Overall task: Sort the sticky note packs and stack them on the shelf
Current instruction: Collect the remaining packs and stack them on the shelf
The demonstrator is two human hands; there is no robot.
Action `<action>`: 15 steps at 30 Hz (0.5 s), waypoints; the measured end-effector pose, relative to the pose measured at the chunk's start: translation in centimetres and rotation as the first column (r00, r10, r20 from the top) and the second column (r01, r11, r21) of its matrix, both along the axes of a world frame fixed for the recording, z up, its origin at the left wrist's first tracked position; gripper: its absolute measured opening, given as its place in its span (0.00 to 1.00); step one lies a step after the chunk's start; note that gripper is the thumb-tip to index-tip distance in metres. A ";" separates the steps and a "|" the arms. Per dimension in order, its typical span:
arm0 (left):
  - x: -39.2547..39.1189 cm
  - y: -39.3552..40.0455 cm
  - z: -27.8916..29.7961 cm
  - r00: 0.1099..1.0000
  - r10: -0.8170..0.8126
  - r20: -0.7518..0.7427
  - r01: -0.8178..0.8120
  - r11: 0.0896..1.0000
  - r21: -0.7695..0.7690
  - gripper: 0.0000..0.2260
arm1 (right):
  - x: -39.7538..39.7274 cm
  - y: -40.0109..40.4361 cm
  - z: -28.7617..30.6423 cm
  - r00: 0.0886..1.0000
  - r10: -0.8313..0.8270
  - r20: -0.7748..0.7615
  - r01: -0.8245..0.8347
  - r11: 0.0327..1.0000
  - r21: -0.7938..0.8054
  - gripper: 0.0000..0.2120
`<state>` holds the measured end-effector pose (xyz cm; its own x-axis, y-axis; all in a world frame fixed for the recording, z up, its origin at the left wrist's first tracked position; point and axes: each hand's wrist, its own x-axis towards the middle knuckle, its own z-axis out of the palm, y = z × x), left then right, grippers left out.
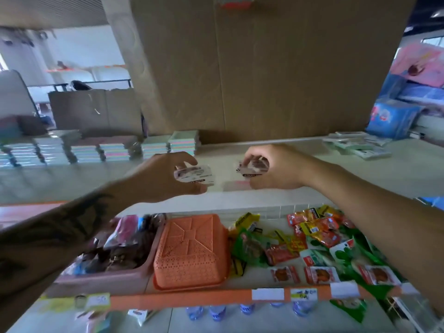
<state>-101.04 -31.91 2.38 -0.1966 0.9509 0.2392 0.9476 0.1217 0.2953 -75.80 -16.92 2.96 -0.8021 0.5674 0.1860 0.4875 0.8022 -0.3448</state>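
Both hands are raised over the pale top shelf (312, 169). My left hand (163, 179) grips a clear-wrapped sticky note pack (197, 175) between thumb and fingers. My right hand (271, 169) pinches a second sticky note pack (252, 168) with a pink edge, low over the shelf. A row of stacked pastel sticky note packs (108, 150) lines the shelf's back left. Several loose flat packs (358, 145) lie at the back right. The picture is motion-blurred.
A big cardboard panel (264, 68) stands behind the shelf. On the lower shelf sit an upturned orange basket (192, 251), a pink tray of dark items (115, 255) and several snack packets (324, 246). Water bottles (216, 313) show below the orange shelf edge.
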 end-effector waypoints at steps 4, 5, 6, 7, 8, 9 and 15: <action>-5.2 -2.4 -0.4 0.999 0.045 0.030 -0.045 0.999 0.027 0.46 | -5.5 -1.9 0.0 0.998 0.055 0.030 -0.056 0.998 0.011 0.28; -6.6 -2.8 -0.6 0.998 0.055 0.038 -0.057 0.997 0.045 0.44 | -7.2 -2.2 0.0 0.997 0.070 0.030 -0.070 0.997 0.013 0.29; -8.1 -3.2 -0.8 0.996 0.064 0.056 -0.067 0.996 0.060 0.43 | -8.9 -2.4 0.0 0.996 0.080 0.029 -0.081 0.997 0.011 0.31; -9.7 -3.5 -1.0 0.995 0.064 0.077 -0.069 0.995 0.069 0.43 | -10.7 -2.6 -0.1 0.996 0.088 0.029 -0.089 0.996 0.006 0.31; -11.3 -3.8 -1.2 0.994 0.059 0.089 -0.065 0.996 0.066 0.43 | -12.5 -2.8 -0.3 0.995 0.094 0.027 -0.094 0.996 0.002 0.31; -13.0 -4.1 -1.4 0.994 0.056 0.092 -0.061 0.997 0.053 0.41 | -14.3 -3.0 -0.6 0.995 0.097 0.024 -0.097 0.995 0.003 0.31; -22.2 -5.1 -2.2 0.994 0.029 0.103 -0.026 0.999 -0.032 0.36 | -23.4 -3.7 -1.6 0.993 0.116 0.009 -0.115 0.991 -0.064 0.26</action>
